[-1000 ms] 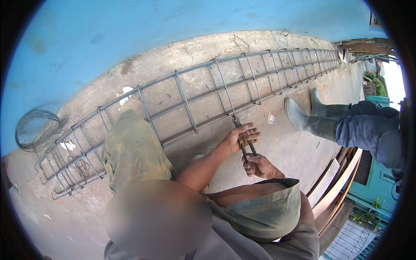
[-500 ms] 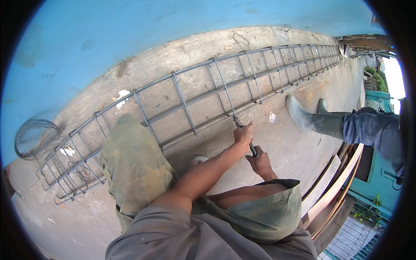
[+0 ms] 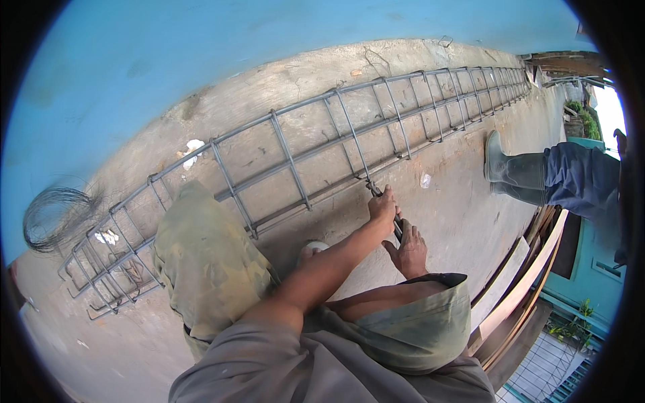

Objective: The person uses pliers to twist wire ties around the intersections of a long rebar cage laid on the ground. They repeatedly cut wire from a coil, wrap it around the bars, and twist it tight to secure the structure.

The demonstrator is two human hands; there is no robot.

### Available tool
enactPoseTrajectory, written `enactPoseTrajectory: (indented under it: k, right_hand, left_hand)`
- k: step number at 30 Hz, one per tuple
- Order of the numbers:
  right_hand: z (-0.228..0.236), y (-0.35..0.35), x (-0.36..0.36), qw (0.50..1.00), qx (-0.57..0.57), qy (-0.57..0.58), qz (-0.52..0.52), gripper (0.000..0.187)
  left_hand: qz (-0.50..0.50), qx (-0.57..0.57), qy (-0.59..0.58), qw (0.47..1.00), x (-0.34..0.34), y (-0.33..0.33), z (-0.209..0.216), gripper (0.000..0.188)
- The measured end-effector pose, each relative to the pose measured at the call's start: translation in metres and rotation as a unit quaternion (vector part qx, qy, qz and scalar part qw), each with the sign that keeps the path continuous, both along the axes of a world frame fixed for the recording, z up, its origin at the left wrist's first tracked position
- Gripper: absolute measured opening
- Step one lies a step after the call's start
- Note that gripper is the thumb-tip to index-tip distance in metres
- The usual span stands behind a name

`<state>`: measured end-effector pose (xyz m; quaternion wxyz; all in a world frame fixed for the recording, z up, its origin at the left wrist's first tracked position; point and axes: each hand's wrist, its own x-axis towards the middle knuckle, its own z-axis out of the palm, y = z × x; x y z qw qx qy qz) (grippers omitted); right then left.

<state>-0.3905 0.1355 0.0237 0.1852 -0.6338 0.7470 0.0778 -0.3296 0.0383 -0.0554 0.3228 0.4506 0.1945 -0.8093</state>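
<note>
My left hand is closed round dark pincers. Their jaws meet the near lower bar of a long rebar cage, at the foot of one of its stirrups. Just below, beside the pincers' handle end, is my right hand, its fingers stretched out and apart. It seems to touch the handle without wrapping it. The cage lies on the concrete, running from the lower left to the far right, with several square stirrups along its bars. Any wire in the jaws is too small to make out.
A coil of thin black wire lies at the left by the blue wall. Another person's rubber boots stand at the right. Wooden boards lie to the lower right. My bent knee is close to the cage.
My right hand's fingers have opened out from the pincers' handle. The handles have turned slightly while my left hand keeps its grip. The other person's boots have shifted right.
</note>
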Motion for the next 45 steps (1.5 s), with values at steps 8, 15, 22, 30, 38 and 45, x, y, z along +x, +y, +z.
enactPoseTrajectory:
  k: [8, 15, 22, 30, 38, 45]
  right_hand:
    - [-0.009, -0.003, -0.031, 0.623, 0.303, -0.608, -0.387, 0.021]
    - [-0.003, 0.005, 0.003, 0.995, 0.061, -0.066, -0.048, 0.055]
    - [-0.032, 0.014, -0.023, 0.506, 0.326, -0.713, -0.360, 0.050]
    - [-0.054, 0.039, 0.015, 0.952, 0.077, -0.255, -0.149, 0.051]
    - [-0.032, 0.059, 0.035, 0.614, 0.142, -0.638, -0.442, 0.028]
    - [-0.033, 0.024, 0.050, 0.638, 0.001, -0.662, -0.392, 0.022]
  left_hand:
    - [-0.059, -0.089, 0.156, 0.982, 0.033, 0.005, -0.007, 0.032]
    - [-0.060, -0.064, -0.110, 0.990, 0.000, 0.009, -0.022, 0.033]
    - [-0.113, -0.105, 0.085, 0.984, 0.039, -0.001, -0.017, 0.032]
    - [-0.271, -0.231, -0.350, 0.866, 0.020, 0.014, -0.046, 0.049]
    - [-0.276, -0.421, -0.371, 0.780, 0.052, 0.051, -0.028, 0.039]
    - [-0.198, -0.581, -0.343, 0.711, 0.071, 0.008, 0.021, 0.036]
